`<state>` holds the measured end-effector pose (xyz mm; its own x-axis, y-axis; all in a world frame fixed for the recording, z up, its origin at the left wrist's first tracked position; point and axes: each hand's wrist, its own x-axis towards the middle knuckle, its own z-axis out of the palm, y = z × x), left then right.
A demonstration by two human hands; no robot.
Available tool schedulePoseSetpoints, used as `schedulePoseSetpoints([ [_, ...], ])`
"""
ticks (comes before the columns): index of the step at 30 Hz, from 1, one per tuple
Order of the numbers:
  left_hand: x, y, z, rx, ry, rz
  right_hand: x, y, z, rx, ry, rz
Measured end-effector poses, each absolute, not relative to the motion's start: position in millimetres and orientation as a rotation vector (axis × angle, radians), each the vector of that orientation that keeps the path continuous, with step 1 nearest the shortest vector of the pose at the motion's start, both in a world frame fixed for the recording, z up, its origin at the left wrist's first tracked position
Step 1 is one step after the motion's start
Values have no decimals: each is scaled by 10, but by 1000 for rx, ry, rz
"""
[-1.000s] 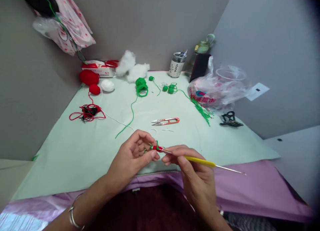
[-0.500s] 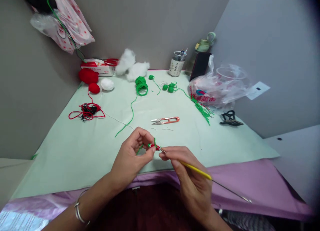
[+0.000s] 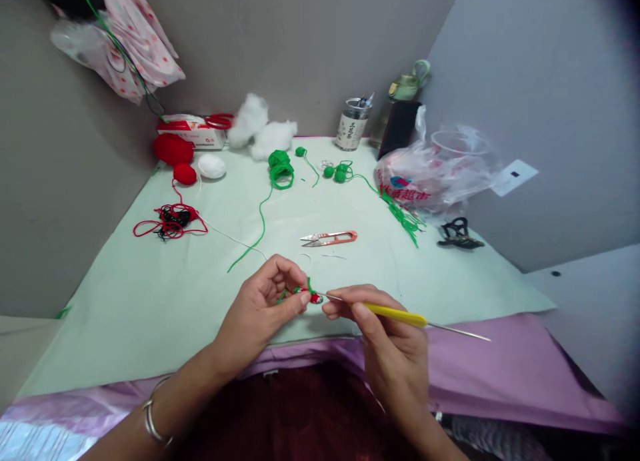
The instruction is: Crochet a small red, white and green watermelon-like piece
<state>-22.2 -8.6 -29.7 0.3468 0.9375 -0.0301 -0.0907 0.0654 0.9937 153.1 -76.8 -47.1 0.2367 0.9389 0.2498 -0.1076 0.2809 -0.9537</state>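
Between thumb and fingers my left hand (image 3: 267,298) pinches a small red, green and white crochet piece (image 3: 315,297), partly hidden by the fingertips. A green yarn end stands up from it. My right hand (image 3: 385,328) is closed round a crochet hook with a yellow handle (image 3: 397,314). The hook's thin metal tip reaches the piece's right side; whether it passes through a stitch I cannot tell. Just beyond the hands lie orange-handled thread snips (image 3: 330,238) and short white thread scraps (image 3: 334,256).
Red yarn (image 3: 173,150), a white yarn ball (image 3: 212,167) and green yarn (image 3: 281,169) lie across the back. Stuffing (image 3: 273,140), a pen jar (image 3: 353,124) and a phone (image 3: 400,129) stand behind. At right are a plastic bag (image 3: 425,174) and a black claw clip (image 3: 460,234).
The hook has swung up to a flatter angle, its rear end rising. The piece has turned slightly in my left fingers, showing more of its red side.
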Motion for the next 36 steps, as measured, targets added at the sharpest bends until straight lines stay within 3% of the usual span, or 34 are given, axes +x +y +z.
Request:
schedulePoseSetpoints([
  [25, -186, -146, -312, 1324, 891, 1019, 1547, -769, -454, -1005, -1138, 867],
  [36, -103, -174, -321, 994, 783, 944, 1527, -709, -564, -975, -1391, 638],
])
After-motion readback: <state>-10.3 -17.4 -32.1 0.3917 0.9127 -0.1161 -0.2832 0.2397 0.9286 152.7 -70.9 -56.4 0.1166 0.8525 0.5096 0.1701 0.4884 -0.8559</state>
